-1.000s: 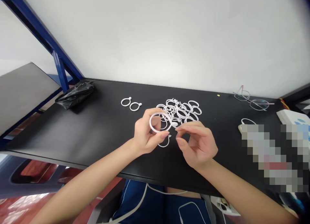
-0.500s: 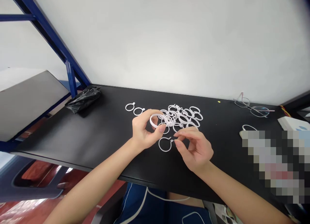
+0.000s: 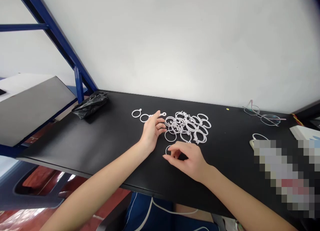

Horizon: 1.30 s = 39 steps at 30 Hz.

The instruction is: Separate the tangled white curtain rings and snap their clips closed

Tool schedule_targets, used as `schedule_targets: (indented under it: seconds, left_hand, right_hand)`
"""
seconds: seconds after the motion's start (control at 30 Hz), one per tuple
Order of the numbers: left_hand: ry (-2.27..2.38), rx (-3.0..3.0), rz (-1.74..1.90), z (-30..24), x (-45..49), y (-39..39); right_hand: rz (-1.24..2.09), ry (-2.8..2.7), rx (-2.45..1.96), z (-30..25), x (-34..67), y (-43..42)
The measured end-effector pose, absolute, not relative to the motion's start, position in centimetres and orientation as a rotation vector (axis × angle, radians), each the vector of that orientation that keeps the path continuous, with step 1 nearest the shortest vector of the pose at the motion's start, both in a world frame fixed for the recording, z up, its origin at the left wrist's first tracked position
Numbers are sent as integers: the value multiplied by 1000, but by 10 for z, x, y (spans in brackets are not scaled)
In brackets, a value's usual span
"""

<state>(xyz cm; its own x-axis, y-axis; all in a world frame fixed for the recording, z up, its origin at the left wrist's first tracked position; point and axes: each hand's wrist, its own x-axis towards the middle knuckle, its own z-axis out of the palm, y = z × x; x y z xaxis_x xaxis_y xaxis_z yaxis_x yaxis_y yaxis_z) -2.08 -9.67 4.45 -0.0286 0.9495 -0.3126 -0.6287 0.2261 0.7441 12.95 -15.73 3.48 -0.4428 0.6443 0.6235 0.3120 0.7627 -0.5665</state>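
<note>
My left hand (image 3: 152, 131) is over the table with its fingers loosely stretched and apart. Just past its fingertips is a white plastic ring (image 3: 164, 114) with a small eyelet, partly hidden by the hand. Two similar rings, the outer one (image 3: 140, 110) with its eyelet up, lie to its left. My right hand (image 3: 188, 157) is lowered over a single white ring (image 3: 166, 151) at the front, thumb and index finger apart around its edge. Most of that ring is covered. Beyond both hands lies a loose pile of white rings (image 3: 178, 126).
A crumpled black plastic bag (image 3: 90, 105) lies at the back left of the black table (image 3: 112, 134). Eyeglasses (image 3: 271, 119) rest near the wall at right. A blurred object (image 3: 280, 171) and a white box (image 3: 302, 134) are at the right edge. Blue metal posts (image 3: 79, 84) stand at left.
My left hand has let go of its white ring beside the two at left, and its fingers have opened. My right hand has come left over the single front ring.
</note>
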Motion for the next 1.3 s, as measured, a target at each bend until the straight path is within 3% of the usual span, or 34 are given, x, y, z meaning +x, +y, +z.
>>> schedule_targets:
  seconds: [0.37, 0.93, 1.3]
  left_hand:
    - [916, 126, 1454, 43, -33, -89]
    - [895, 137, 1410, 47, -35, -92]
    - [896, 685, 1130, 53, -26, -102]
  right_hand:
    - [466, -2386, -952, 33, 131, -155]
    - [566, -2318, -915, 28, 129, -155]
    - [202, -1778, -740, 41, 130, -156]
